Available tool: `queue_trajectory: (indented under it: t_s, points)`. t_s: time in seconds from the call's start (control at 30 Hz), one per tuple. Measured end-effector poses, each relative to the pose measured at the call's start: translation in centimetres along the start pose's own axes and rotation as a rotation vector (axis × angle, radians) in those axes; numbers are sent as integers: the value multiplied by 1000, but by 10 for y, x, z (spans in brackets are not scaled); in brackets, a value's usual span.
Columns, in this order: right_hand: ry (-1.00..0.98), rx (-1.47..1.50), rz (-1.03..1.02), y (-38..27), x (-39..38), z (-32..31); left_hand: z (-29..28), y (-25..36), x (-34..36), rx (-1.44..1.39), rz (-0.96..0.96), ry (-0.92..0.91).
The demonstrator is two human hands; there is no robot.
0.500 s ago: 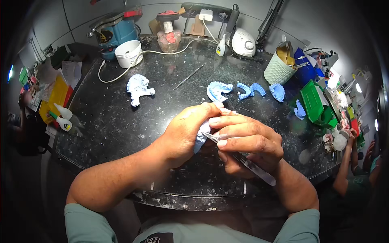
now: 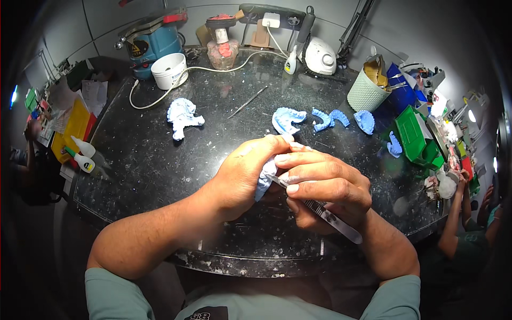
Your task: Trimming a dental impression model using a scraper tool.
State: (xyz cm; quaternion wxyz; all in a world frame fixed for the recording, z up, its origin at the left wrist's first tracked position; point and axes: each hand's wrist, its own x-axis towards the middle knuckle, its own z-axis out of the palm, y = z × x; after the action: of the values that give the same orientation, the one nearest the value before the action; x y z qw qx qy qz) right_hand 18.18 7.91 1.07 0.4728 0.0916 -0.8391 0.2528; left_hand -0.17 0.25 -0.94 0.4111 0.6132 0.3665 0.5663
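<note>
My left hand (image 2: 241,169) is closed round a pale blue dental cast (image 2: 263,186), and its fingers and palm hide most of that piece. A metal scalpel (image 2: 335,221) with a ribbed grip is pinched in my right hand (image 2: 337,181). Its handle slants down to the right, while its front end meets the cast between my hands; the blade tip is hard to see. Just beyond my fingers lies a blue horseshoe-shaped dental cast (image 2: 285,119). Smaller curved blue pieces (image 2: 330,118) and a rounded blue cast (image 2: 364,122) are to its right.
Another blue cast (image 2: 182,114) and a thin metal tool (image 2: 248,101) lie on the scuffed black bench (image 2: 144,160). A white tub (image 2: 169,71), a cable and a white device (image 2: 320,55) stand behind. At right are a textured pot (image 2: 368,90), a green bin (image 2: 416,136) and another person's arm (image 2: 456,213).
The scalpel has shifted slightly at the cast, with its handle end a little left and up, and less of its blade shows. My left hand has stayed in place.
</note>
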Motion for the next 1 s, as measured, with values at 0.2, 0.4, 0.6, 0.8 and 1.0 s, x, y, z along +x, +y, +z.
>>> queue_trajectory:
  t_s: [0.2, 0.4, 0.6, 0.8, 1.0]
  points:
    - [6, 3, -20, 1, 1, 0, -2, -9, -1, 184, 186, -7]
    - [34, -24, -16, 1, 1, 3, 3, -6, -3, -404, -117, 37]
    - [28, -10, -10, -2, 4, 3, 2, -16, -2, -246, 27, 24]
    - [35, -32, -5, -2, 4, 2, 2, -7, -3, -248, -95, 53]
    - [27, -12, 4, 0, 3, 2, 1, -6, -2, -284, -98, 46]
